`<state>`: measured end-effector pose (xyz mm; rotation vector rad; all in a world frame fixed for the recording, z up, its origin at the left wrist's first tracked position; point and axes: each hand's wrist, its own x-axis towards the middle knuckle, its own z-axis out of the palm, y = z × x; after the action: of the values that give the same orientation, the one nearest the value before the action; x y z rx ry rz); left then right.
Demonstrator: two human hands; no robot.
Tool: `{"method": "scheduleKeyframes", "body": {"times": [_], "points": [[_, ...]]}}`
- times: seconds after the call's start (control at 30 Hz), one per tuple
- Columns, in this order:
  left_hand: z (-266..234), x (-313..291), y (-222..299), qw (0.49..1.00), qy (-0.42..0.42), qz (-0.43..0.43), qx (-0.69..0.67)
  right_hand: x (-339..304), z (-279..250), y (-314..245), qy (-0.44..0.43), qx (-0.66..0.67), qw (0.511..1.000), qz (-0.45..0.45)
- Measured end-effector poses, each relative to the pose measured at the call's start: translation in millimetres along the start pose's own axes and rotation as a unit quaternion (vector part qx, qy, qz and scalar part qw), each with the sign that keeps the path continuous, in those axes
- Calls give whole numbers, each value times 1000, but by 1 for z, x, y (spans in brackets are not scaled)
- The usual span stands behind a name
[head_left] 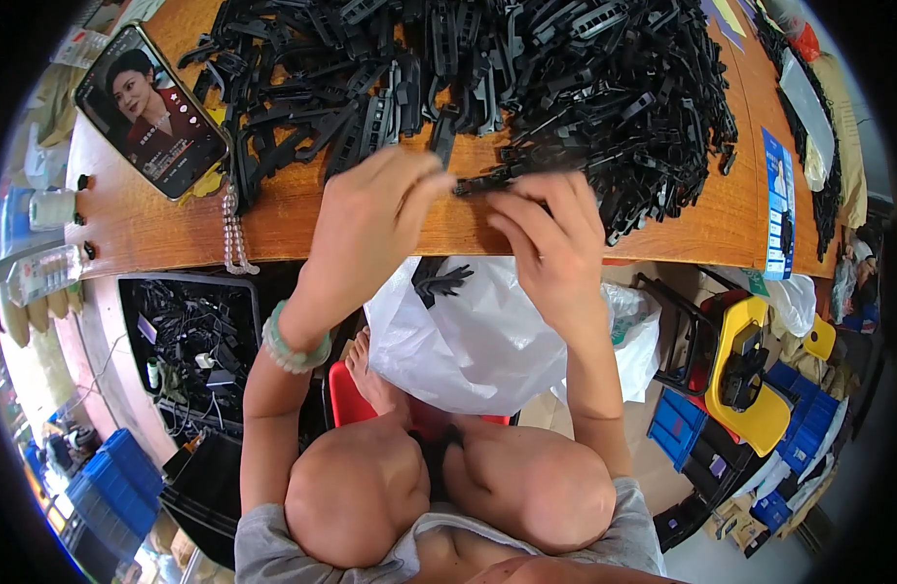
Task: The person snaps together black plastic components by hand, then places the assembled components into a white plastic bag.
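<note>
Over the table's front edge, my left hand [375, 214] and my right hand [560, 238] come close together. A small slim black plastic part [479, 183] spans the gap between their fingertips. The left fingers are pinched at its left end, somewhat smeared by motion. My right fingers curl around its other end, which they partly hide. Just beyond my hands lie a heap of long black slotted plastic parts [375, 122] and, to the right, a dense heap of smaller black plastic parts [653, 117].
A phone playing a video [151, 112] leans at the table's left, beside a bead strand [236, 234]. Below the edge, a white plastic bag [477, 341] holds black pieces. A black bin of parts [190, 331] stands left; a yellow chair [745, 380] stands right.
</note>
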<state>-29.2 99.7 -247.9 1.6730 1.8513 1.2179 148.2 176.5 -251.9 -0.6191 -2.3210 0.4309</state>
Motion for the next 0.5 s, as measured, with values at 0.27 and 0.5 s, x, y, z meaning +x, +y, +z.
{"method": "scheduleKeyframes", "body": {"times": [0.27, 0.5], "points": [[12, 14, -13, 985, 62, 22, 158, 19, 17, 1, -28, -41, 999, 13], [11, 3, -6, 993, 13, -25, 114, 22, 15, 14, 70, 41, 996, 30]]}}
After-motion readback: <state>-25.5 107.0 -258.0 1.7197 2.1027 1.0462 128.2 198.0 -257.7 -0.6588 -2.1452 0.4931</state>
